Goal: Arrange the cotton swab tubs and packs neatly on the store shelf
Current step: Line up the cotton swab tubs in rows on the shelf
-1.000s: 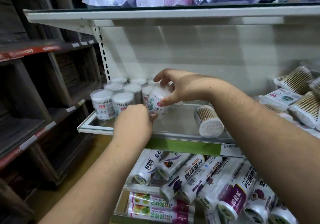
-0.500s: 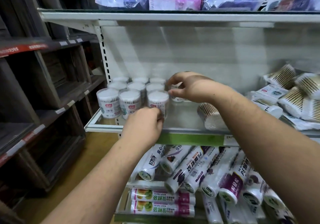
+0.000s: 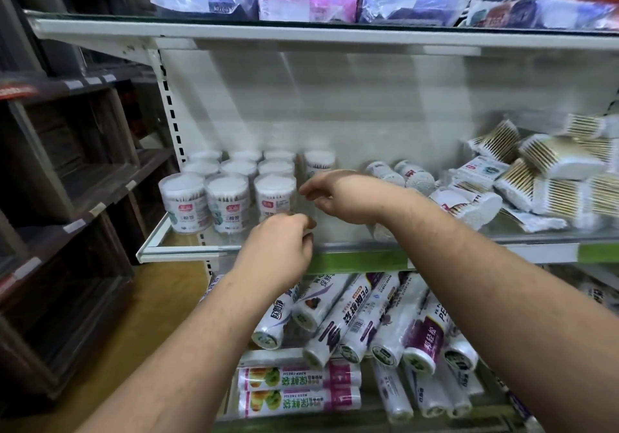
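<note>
Knocking the upright tubs [image 3: 227, 198] over is our chief risk, we judge: our left hand [image 3: 279, 245], fingers curled, whether round anything we cannot tell, sits beside the front tub [image 3: 275, 194]. Our right hand [image 3: 338, 198] hovers loosely curled, holding nothing. Each clear tub holds white swabs; packs [image 3: 549, 178] lie heaped on the shelf [image 3: 181, 248].

On my feed both forearms are bare from wrist to frame edge, with no sleeve cuff showing. My left hand [image 3: 279, 246] and right hand [image 3: 338, 198] wear no gloves. The fingertips smear with motion blur, so I cannot make out the nails.
</note>
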Available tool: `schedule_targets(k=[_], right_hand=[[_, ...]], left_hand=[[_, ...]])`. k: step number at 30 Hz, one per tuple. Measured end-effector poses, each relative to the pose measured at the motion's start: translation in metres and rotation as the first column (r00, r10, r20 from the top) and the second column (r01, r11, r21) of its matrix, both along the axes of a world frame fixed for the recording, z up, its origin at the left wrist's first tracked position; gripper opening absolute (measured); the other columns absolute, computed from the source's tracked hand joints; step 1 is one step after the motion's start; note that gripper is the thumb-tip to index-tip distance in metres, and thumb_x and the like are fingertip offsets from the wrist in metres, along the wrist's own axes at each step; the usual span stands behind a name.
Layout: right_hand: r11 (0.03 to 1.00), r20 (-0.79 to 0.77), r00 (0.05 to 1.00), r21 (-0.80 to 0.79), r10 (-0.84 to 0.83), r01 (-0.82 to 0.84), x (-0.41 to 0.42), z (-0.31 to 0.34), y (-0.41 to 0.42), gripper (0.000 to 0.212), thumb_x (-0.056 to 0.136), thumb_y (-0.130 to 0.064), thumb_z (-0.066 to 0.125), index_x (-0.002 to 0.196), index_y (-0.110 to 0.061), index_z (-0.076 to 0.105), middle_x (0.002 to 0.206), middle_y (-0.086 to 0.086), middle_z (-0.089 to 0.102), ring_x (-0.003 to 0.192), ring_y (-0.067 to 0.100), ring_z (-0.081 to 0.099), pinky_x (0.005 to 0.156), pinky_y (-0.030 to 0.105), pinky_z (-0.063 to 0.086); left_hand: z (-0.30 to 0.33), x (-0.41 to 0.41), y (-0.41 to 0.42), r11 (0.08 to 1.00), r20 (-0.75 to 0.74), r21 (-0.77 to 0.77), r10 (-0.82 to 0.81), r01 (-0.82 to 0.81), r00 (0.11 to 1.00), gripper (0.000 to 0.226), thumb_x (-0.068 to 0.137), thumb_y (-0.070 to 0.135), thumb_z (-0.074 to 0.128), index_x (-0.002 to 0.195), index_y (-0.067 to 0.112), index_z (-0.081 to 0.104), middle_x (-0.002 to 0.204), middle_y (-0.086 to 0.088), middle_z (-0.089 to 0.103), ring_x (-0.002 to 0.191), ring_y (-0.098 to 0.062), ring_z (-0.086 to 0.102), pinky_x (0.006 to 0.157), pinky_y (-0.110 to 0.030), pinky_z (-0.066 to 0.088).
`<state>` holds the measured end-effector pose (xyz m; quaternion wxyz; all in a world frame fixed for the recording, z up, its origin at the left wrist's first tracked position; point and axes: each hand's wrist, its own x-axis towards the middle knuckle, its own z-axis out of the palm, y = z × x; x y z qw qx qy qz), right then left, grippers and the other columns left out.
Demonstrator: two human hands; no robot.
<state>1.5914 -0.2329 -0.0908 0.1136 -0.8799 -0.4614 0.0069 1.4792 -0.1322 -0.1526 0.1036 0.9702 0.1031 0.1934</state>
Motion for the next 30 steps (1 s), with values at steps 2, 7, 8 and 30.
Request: schedule_targets(k=[2, 7, 8, 30], right_hand=[[1.0, 0.003, 1.0, 0.015, -0.017, 0.017, 0.001, 0.008, -0.008, 0.039, 0.097, -0.018, 0.052, 0.135, -0.025, 0.057, 0.133, -0.005, 0.062, 0.117, 0.014, 0.058, 0.094, 0.017, 0.038], [0.988, 0.05, 0.986, 0.012, -0.156, 0.156, 0.018, 0.025, -0.043, 0.034, 0.097, -0.023, 0.053, 0.129, -0.031, 0.06, 0.124, -0.006, 0.066, 0.107, 0.014, 0.061, 0.079, 0.018, 0.038], [0.985, 0.056, 0.983, -0.011, -0.173, 0.174, 0.021, 0.025, -0.047, 0.033, 0.098, -0.023, 0.053, 0.128, -0.03, 0.061, 0.124, -0.005, 0.065, 0.105, 0.015, 0.061, 0.078, 0.018, 0.037], [0.998, -0.077, 0.996, 0.045, 0.034, -0.031, 0.123, 0.036, -0.097, 0.04, 0.093, -0.014, 0.051, 0.127, -0.033, 0.059, 0.117, -0.011, 0.063, 0.104, 0.012, 0.061, 0.094, 0.028, 0.048]], left_hand=[[0.003, 0.0, -0.002, 1.0, 0.016, 0.001, -0.006, 0.006, 1.0, 0.033, 0.094, 0.027, 0.047, 0.125, 0.024, 0.061, 0.119, -0.005, 0.064, 0.112, -0.026, 0.058, 0.091, -0.036, 0.048], [0.008, 0.014, -0.014, 0.993, 0.072, -0.093, -0.072, 0.078, 0.995, 0.032, 0.094, 0.026, 0.049, 0.124, 0.022, 0.061, 0.122, -0.002, 0.065, 0.113, -0.021, 0.059, 0.094, -0.036, 0.048], [0.008, 0.016, -0.016, 0.986, 0.086, -0.13, -0.09, 0.1, 0.992, 0.032, 0.094, 0.027, 0.05, 0.124, 0.024, 0.061, 0.123, -0.001, 0.065, 0.114, -0.02, 0.059, 0.095, -0.037, 0.048], [0.026, 0.118, -0.068, 0.723, -0.047, -0.65, 0.271, -0.236, 0.961, 0.046, 0.097, 0.062, 0.024, 0.098, 0.028, 0.055, 0.088, -0.004, 0.063, 0.088, -0.024, 0.059, 0.081, -0.031, 0.04]])
